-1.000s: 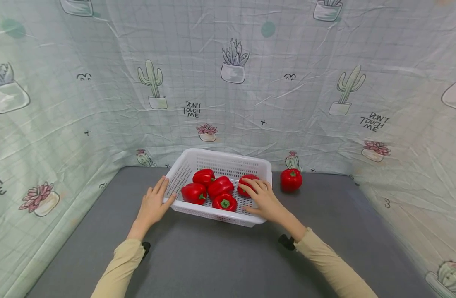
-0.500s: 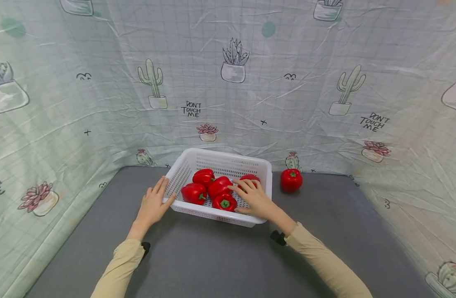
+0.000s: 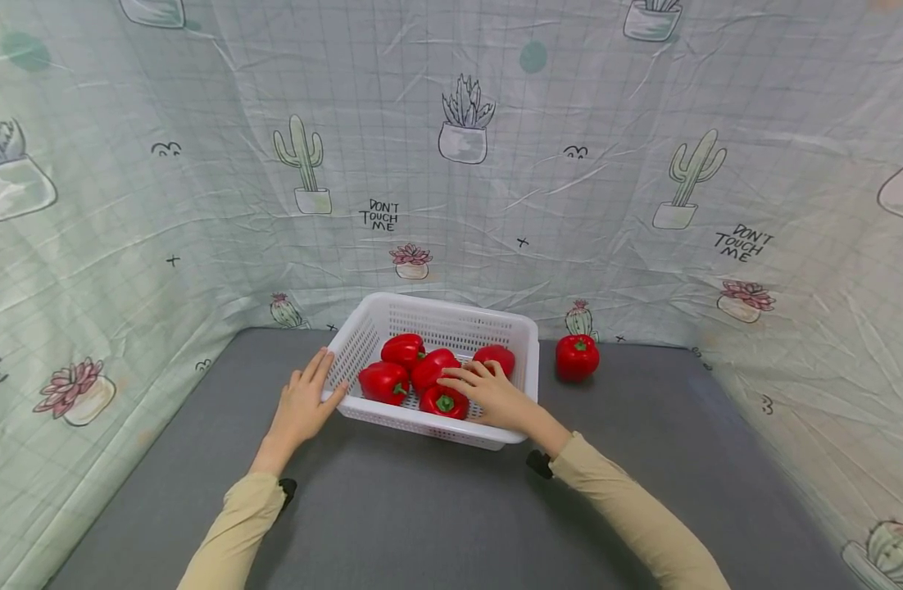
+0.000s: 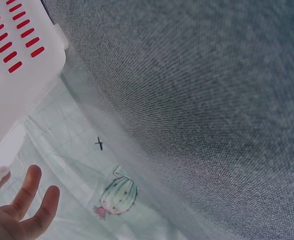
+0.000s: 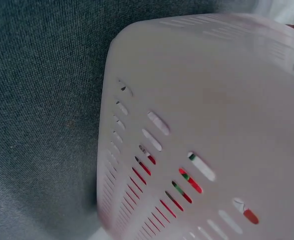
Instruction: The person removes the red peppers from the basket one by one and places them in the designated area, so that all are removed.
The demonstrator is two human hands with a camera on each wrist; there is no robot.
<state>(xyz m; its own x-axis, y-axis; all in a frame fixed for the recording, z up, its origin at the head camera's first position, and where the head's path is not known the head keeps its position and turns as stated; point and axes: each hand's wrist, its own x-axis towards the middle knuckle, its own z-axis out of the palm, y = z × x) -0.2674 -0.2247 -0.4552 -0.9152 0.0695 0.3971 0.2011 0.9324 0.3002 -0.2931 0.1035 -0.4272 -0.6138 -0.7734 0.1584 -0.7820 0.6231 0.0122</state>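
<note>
A white perforated plastic basket [image 3: 422,423] stands on the grey table with several red bell peppers inside. My left hand [image 3: 300,408] rests on its left rim, the fingers [image 4: 29,187] fairly straight in the left wrist view. Over the basket's front right part reaches my right hand [image 3: 499,400], its fingers spread and slightly bent. The fingertips are at the front bell pepper [image 3: 444,401] with the green stem; whether they touch it I cannot tell. Another bell pepper [image 3: 494,359] lies behind that hand, partly covered. In the right wrist view the basket wall [image 5: 226,100] hides the hand's work.
One more red bell pepper [image 3: 577,358] stands on the table, right of the basket. A cactus-print cloth [image 3: 525,197] hangs behind and along both sides. The grey table surface [image 3: 415,516] stretches in front of the basket.
My right hand has moved left within the basket, from over the right-hand bell pepper to the front one, uncovering more of the former. Left hand and basket have stayed put.
</note>
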